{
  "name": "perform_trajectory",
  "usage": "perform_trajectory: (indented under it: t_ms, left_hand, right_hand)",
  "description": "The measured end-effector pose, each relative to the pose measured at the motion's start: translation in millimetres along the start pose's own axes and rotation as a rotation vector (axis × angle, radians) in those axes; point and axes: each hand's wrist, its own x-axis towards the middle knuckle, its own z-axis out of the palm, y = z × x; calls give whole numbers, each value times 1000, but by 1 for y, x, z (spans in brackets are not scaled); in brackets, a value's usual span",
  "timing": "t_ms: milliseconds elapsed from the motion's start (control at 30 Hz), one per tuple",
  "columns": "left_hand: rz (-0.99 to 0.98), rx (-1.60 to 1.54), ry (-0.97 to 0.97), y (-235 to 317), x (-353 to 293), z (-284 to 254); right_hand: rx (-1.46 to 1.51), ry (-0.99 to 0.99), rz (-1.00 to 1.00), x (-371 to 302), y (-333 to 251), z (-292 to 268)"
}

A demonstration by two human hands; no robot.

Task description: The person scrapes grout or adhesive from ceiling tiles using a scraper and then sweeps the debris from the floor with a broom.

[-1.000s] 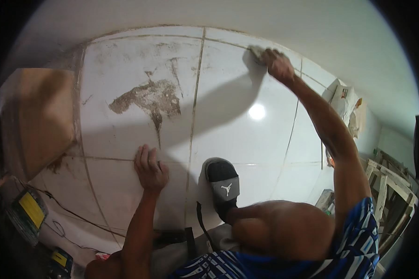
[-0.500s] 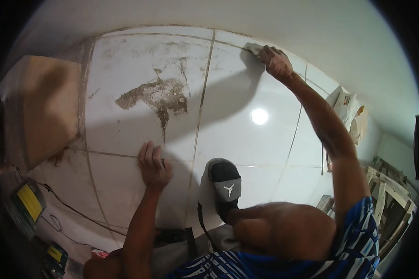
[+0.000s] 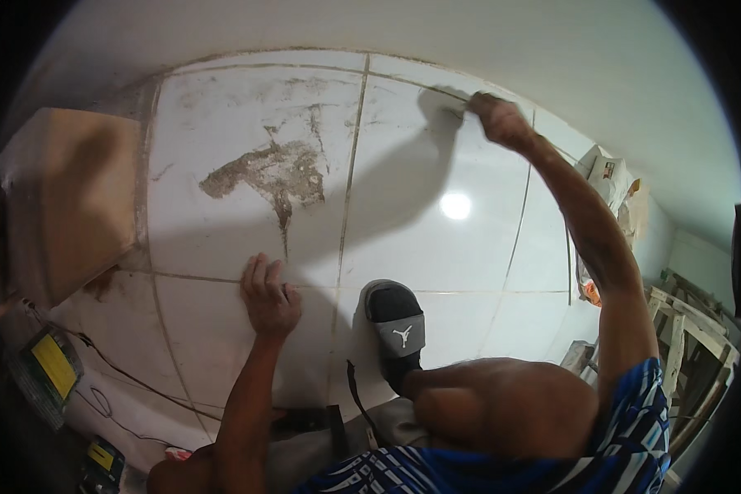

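Observation:
My left hand (image 3: pixel 270 300) rests on a white tiled floor (image 3: pixel 420 247), its fingers stretched out near a grout line. With the arm reached far forward, my right hand (image 3: pixel 504 122) is closed just over the long grout line (image 3: pixel 424 85) by the wall. Whatever its fingers grip is hidden and slightly blurred. A grey-brown smear (image 3: pixel 276 174) of dried mortar or dirt stains the tile ahead of my left hand. The shadow of my right arm falls across the tiles between the two hands.
A cardboard box (image 3: pixel 90 198) stands at the left. Below it are packages with yellow labels (image 3: pixel 53 362) and a dark cable (image 3: pixel 132 379). My sandalled foot (image 3: pixel 397 325) is planted mid-floor. Bags (image 3: pixel 609 185) lean at the right wall, near a wooden frame (image 3: pixel 687 329).
My right hand has moved slightly right and nearer along the grout line; the pale thing seen at its fingertips before no longer shows clearly. My left hand stays on the tile.

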Motion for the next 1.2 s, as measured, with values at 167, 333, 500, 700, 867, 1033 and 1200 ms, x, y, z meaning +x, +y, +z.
perform_trajectory:
  t_ms: [167,333,500,700,867,1033,1200]
  left_hand:
    - [8,-37,2,2,1,5]
    - [12,-20,-15,-1,-1,2]
    - [25,9,-33,-3,-4,1]
    - [19,16,-36,-4,-3,0]
    - [13,-40,-25,6,5,12]
    - [-13,15,-71,-22,-16,-13]
    - [31,-61,-21,4,0,7]
  right_hand:
    - [1572,-320,1283,-100,71,0]
    - [1773,-32,1799,-137,52,12]
    - [1908,73,1100,-91,31,1]
    - [1473,-224,1029,-32,23,-25]
    - [1686,-69,1042,-77,63,-25]
    - [1218,-341,894,36,-8,-26]
    - [1190,-390,1004,-65,82,-34]
